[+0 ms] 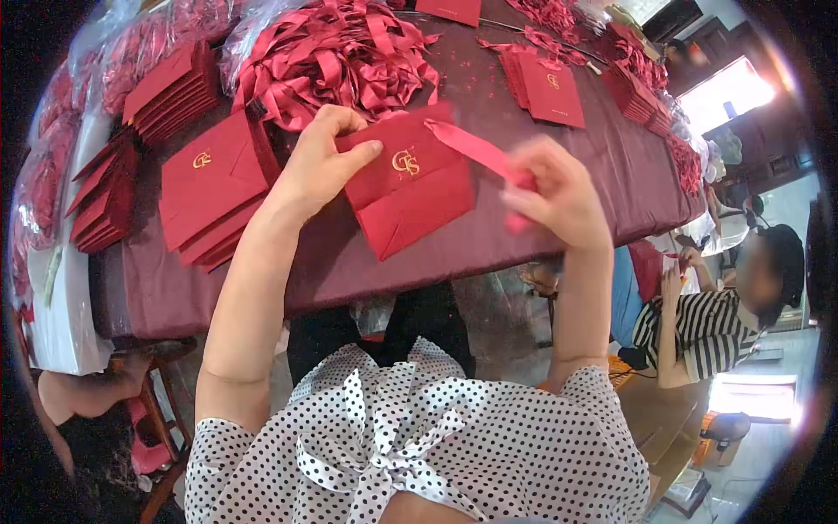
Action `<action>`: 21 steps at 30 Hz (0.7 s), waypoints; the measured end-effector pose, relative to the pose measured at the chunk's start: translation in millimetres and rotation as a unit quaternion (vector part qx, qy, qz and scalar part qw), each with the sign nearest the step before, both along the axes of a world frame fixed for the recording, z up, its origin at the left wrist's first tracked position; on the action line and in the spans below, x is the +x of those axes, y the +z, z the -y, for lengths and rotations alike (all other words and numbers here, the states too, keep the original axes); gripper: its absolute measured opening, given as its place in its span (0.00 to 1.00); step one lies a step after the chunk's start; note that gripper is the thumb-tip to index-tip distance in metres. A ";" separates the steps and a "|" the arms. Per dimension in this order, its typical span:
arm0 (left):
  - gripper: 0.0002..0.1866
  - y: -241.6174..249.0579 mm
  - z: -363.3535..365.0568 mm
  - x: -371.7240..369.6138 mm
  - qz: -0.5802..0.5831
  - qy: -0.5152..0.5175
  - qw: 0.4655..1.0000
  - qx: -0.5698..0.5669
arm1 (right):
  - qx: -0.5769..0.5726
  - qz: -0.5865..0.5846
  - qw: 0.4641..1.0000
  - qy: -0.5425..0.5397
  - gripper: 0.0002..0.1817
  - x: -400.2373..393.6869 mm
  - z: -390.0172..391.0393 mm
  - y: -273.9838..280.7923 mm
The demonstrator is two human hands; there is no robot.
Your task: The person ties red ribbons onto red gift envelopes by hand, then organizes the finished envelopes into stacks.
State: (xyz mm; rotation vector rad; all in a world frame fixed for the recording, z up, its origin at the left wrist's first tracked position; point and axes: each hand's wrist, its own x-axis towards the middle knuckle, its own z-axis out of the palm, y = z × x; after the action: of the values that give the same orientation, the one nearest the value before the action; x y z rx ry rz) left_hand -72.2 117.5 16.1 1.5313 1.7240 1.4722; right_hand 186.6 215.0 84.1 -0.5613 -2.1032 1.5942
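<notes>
A flat red paper gift bag [419, 201] with a gold monogram is held just over the cloth-covered table. My left hand [336, 157] grips its upper left edge, thumb on the front face and fingers behind. From a spot near the bag's top edge, a pinkish-red ribbon [471, 150] stretches to the right. My right hand [559, 192], blurred by motion, is closed on the ribbon's other end and pulls it taut. Beyond the bag lies a big heap of loose red ribbons [336, 61]. Beside my left forearm is a stack of similar red bags [214, 188].
More red bag stacks stand at the left [175, 92] and far right [552, 87] of the table [559, 231]. Plastic-wrapped red bundles [39, 192] line the left edge. At the right, a person in a striped shirt [698, 323] sits holding something red.
</notes>
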 end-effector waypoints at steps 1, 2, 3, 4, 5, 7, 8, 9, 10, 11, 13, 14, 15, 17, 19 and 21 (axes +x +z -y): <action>0.11 -1.6 -1.0 0.2 0.017 0.003 1.000 -0.013 | 0.011 -0.025 1.000 0.008 0.14 14.6 2.2 4.1; 0.11 -1.3 -0.7 0.5 0.019 0.005 1.000 -0.014 | 0.019 -0.050 0.998 0.014 0.13 26.7 4.5 7.0; 0.11 -0.3 -0.3 1.2 0.003 0.021 1.000 -0.006 | 0.031 -0.087 0.996 0.008 0.12 34.2 8.0 8.5; 0.10 0.0 -0.3 2.7 -0.013 0.034 0.999 0.001 | 0.042 -0.125 0.991 0.001 0.12 39.4 11.3 10.0; 0.10 -1.8 -1.4 2.5 -0.013 0.031 0.999 -0.001 | 0.030 -0.180 0.982 0.046 0.12 41.3 11.6 12.4; 0.12 -6.3 -4.6 -0.7 0.055 0.013 0.998 -0.009 | -0.021 -0.270 0.961 0.061 0.12 41.0 16.9 16.1; 0.12 -7.9 -5.8 -0.4 0.054 0.014 0.998 -0.009 | -0.008 -0.305 0.951 0.053 0.11 37.6 21.5 17.9; 0.13 -7.9 -6.5 0.5 0.075 0.006 0.997 0.004 | 0.027 -0.285 0.958 0.015 0.10 41.3 22.4 17.7; 0.13 -7.2 -6.5 1.3 0.095 -0.001 0.995 0.017 | 0.061 -0.265 0.962 -0.024 0.11 44.1 23.1 18.1; 0.13 -6.0 -5.6 2.1 0.093 0.001 0.995 0.017 | 0.075 -0.236 0.967 -0.056 0.12 44.6 24.2 20.0; 0.14 -3.2 -3.2 4.8 -0.097 0.057 0.992 0.066 | 0.221 -0.123 0.954 -0.159 0.09 30.9 28.3 28.5; 0.14 -2.8 -2.8 5.0 -0.098 0.058 0.991 0.067 | 0.358 -0.003 0.898 -0.256 0.07 22.0 28.0 30.6; 0.16 -3.0 -2.6 5.1 -0.108 0.062 0.990 0.065 | 0.496 -0.047 0.832 -0.243 0.09 13.8 17.3 19.4; 0.17 -2.6 -2.2 6.0 -0.120 0.065 0.989 0.063 | 0.541 -0.044 0.808 -0.230 0.16 -6.0 20.8 14.1; 0.17 -1.5 -2.6 8.2 -0.058 0.015 0.997 0.044 | 0.444 -0.057 0.881 -0.152 0.15 -24.5 29.1 10.8; 0.16 -3.6 -4.6 8.2 0.028 -0.007 0.999 0.033 | 0.362 -0.061 0.924 -0.105 0.14 -45.8 28.8 -0.1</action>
State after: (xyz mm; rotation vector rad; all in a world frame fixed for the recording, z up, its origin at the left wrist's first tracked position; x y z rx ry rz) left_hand -64.0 122.1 12.5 1.5184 1.6446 1.5635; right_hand 140.9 186.1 84.1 -0.3875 -2.2356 0.6283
